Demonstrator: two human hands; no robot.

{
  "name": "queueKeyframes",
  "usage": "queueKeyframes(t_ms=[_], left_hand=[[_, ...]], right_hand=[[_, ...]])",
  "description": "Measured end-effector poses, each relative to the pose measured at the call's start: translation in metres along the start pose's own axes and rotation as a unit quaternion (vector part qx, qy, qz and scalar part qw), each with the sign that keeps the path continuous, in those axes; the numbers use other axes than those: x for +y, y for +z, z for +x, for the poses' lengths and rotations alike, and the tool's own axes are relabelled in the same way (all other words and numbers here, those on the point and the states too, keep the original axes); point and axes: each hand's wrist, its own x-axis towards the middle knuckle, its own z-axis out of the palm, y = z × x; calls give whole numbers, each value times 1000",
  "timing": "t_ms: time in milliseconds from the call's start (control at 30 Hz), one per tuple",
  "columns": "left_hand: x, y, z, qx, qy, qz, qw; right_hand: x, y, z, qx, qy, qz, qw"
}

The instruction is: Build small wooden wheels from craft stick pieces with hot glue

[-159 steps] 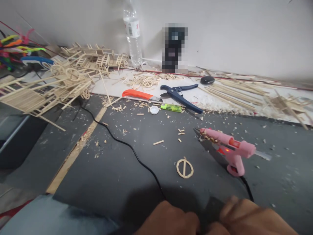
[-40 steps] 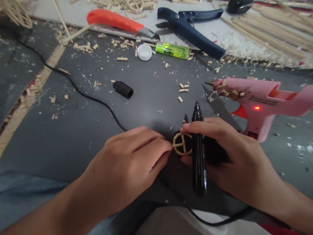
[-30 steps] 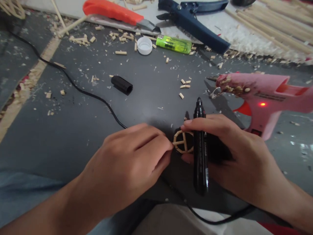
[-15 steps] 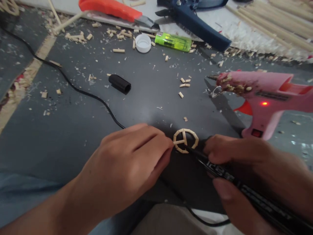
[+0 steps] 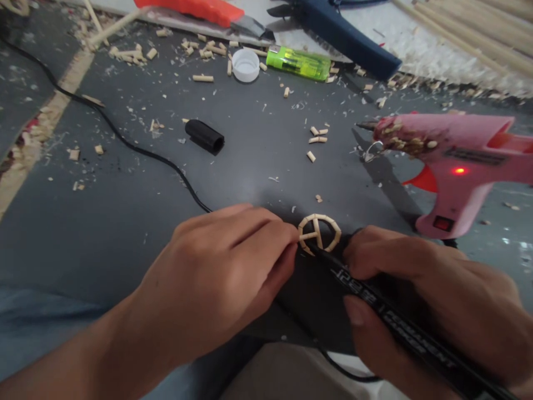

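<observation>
My left hand (image 5: 225, 266) pinches the left edge of a small ring made of short wooden stick pieces (image 5: 336, 239), which has inner pieces meeting like spokes. My right hand (image 5: 416, 294) is closed around a black permanent marker (image 5: 400, 328), its tip at the lower left of the ring, by the spokes. Whether the tip touches the wood I cannot tell. Beyond the hands lies the black marker cap (image 5: 204, 136).
A pink glue gun (image 5: 458, 161) with a lit red light stands at right. At the back are a green lighter (image 5: 298, 63), a white bottle cap (image 5: 245, 65), an orange-handled cutter (image 5: 200, 10) and blue-handled pliers (image 5: 353, 39). A black cable (image 5: 125, 141) crosses the left side among wood bits.
The marker tip has shifted left and down along the ring, and the marker has turned slightly. My left hand keeps its pinch. The whole view has moved a little.
</observation>
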Motion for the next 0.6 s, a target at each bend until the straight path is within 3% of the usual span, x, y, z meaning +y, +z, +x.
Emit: queueKeyframes(t_ms=[600], left_hand=[[1, 0, 0, -11, -8, 19, 1000]], right_hand=[[-1, -2, -3, -25, -6, -15, 1000]])
